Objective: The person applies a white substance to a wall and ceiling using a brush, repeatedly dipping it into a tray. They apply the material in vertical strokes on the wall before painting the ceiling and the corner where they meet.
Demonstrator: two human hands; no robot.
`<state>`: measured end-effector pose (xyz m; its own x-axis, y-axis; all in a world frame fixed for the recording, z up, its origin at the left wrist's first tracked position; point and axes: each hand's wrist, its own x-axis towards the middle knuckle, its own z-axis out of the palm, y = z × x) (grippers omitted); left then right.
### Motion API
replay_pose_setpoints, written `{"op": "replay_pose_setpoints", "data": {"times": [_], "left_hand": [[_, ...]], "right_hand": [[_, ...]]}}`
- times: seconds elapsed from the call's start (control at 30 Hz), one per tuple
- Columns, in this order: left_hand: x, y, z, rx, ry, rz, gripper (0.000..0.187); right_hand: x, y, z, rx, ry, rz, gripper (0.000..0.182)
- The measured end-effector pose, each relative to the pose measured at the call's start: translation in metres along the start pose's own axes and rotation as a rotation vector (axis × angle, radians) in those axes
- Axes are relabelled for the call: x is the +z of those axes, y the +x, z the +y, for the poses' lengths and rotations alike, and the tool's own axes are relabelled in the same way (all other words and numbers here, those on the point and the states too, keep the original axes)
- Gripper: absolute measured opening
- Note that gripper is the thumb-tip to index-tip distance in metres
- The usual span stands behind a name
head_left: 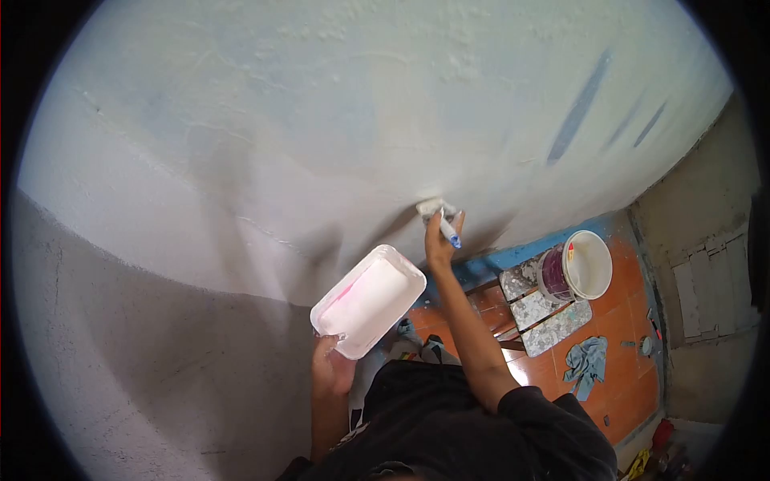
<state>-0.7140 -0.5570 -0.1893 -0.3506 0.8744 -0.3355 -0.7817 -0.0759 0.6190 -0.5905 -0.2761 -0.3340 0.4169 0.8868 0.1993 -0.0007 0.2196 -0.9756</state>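
Observation:
My right hand [439,237] is closed around the handle of a paintbrush [450,232], whose handle end is blue. The brush head is against the pale painted wall [353,152], or very close to it. Lower and to the left, my left hand [334,370] grips the near end of a white rectangular paint tray [377,309]. Off-white paint coats the tray's inside, with a pink streak along one side. Part of my left hand's fingers is hidden under the tray.
A paint-spattered wooden stool [553,327] carries a white bucket [592,264] at the right. On the orange tiled floor [630,353] lies a crumpled grey-blue cloth [587,362]. Bare grey wall [200,361] fills the lower left. A blue strip [489,263] runs along the wall's foot.

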Motion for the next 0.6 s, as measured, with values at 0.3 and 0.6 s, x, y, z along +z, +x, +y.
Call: {"op": "replay_pose_setpoints", "data": {"times": [0.3,0.6], "left_hand": [[-0.018,0.009,-0.014,0.056,-0.031,-0.026,0.065],[-0.011,0.008,-0.015,0.102,-0.04,-0.018,0.063]], "right_hand": [[-0.041,0.083,-0.226,-0.885,-0.336,-0.245,0.036],[-0.068,0.085,-0.095,-1.248,-0.695,-0.524,0.025]]}}
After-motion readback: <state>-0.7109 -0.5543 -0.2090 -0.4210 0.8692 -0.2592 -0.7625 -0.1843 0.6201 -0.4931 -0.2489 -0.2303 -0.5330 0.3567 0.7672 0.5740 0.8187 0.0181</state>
